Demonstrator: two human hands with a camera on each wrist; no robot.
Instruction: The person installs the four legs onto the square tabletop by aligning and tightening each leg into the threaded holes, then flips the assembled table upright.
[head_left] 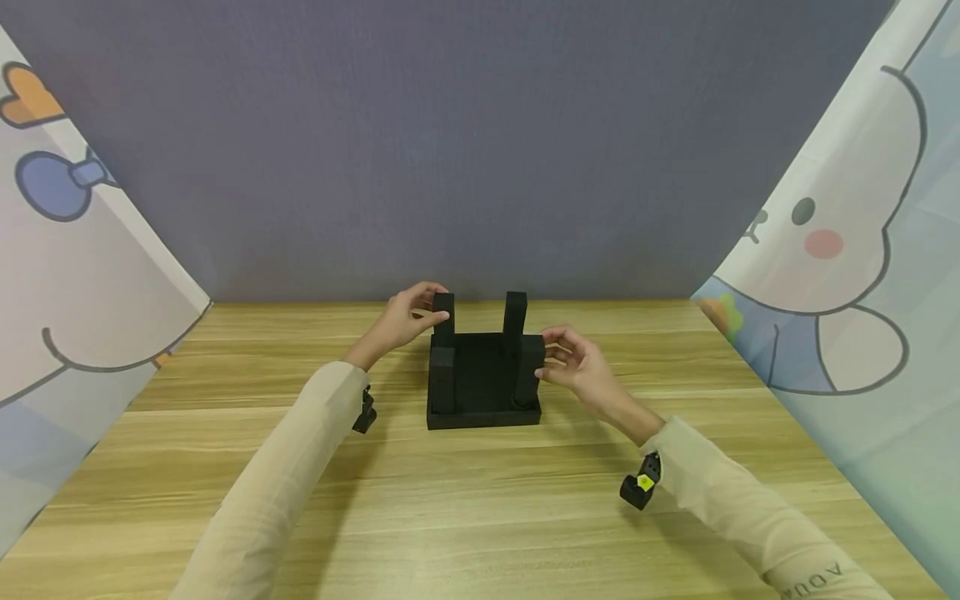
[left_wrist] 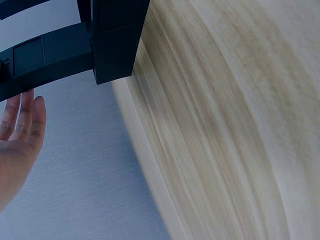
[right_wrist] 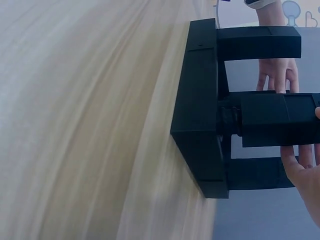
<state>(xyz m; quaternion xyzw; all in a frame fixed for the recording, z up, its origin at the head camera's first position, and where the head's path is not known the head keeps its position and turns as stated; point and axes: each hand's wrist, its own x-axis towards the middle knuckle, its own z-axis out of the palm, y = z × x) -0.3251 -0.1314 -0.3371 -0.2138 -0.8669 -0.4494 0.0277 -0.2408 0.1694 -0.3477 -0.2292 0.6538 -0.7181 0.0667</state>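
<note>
- Black base, one, on the wooden table; four black posts upright at its corners.
- Near right post: narrow neck showing between it and the base; right hand holds it between thumb and fingers.
- Far left post: left hand seems to pinch it, thumb in front, fingertips partly hidden.
- Grey backdrop, beyond the table.

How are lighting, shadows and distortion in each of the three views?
Head: soft shadow beside the left sleeve, pale glare low on the wooden table; left wrist: tilted, bluish, wood grain curving, perhaps lens distortion; right wrist: also tilted, black stand showing faint detail.
</note>
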